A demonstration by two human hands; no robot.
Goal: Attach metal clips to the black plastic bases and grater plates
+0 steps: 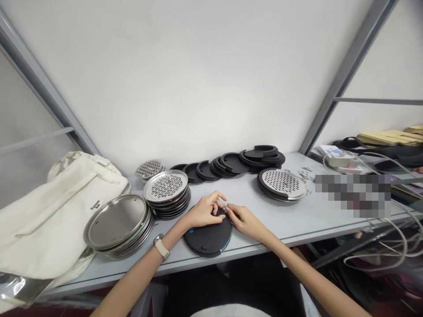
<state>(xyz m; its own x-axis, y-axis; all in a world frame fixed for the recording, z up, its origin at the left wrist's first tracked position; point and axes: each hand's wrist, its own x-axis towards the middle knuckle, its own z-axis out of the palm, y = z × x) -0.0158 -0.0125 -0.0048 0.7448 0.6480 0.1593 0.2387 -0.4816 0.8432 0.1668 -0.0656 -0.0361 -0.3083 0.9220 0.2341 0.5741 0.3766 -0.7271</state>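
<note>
A round black disc [209,237] lies near the table's front edge, with a thin blue line along its right rim. My left hand [207,211] is over its back part, thumb and index finger curved apart with nothing visibly between them. At the disc's back right edge, my right hand [244,220] pinches a small shiny metal clip [225,210]; its exact shape is mostly hidden by the fingertips. Left of the hands stand a stack of round metal grater plates [167,187] and a stack of plain round metal plates [116,222].
Black discs with cut-out rims [231,163] lie overlapped along the wall. Grater plates in a black holder [286,184] sit at the right, beside loose metal clips [306,173]. A cream bag [66,211] covers the left end. White cables [396,246] hang at the right.
</note>
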